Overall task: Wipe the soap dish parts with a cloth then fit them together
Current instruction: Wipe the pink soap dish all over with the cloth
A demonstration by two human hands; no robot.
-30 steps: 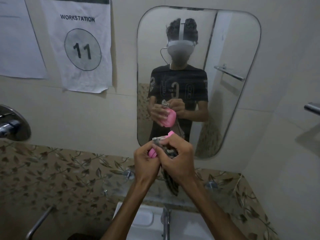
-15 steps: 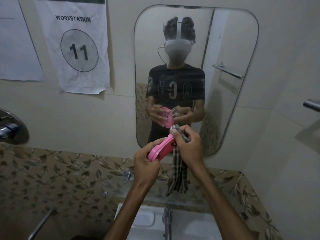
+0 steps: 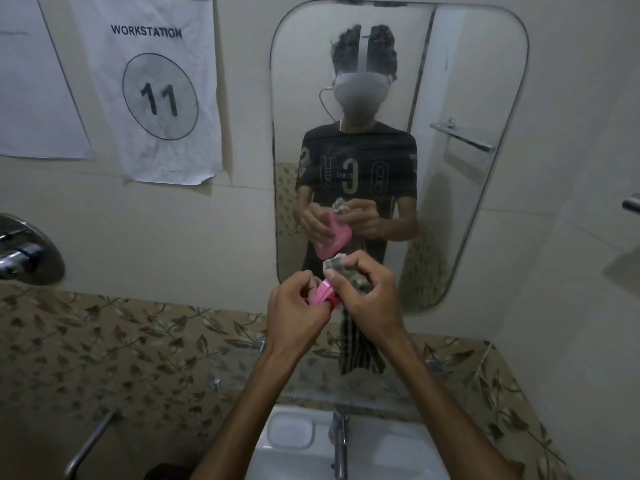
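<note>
In front of the mirror, at chest height, my left hand (image 3: 298, 306) grips a pink soap dish part (image 3: 322, 294); only a small pink edge shows between my hands. My right hand (image 3: 367, 292) holds a bunched grey checked cloth (image 3: 346, 273) pressed against that pink part. The cloth's striped tail (image 3: 358, 348) hangs down below my right hand. The mirror reflection shows the pink part held between both hands. No second soap dish part is in view.
A white washbasin (image 3: 294, 441) with a chrome tap (image 3: 339, 441) lies below my arms. A glass shelf (image 3: 242, 344) crosses the leaf-patterned tiles. The mirror (image 3: 467, 168) hangs ahead, a workstation 11 sign (image 3: 152, 88) to its left, and a wall mixer (image 3: 24, 251) at far left.
The pink part, held out and well visible half a second ago, is now mostly covered by my hands. My right hand with the cloth has closed in over it.
</note>
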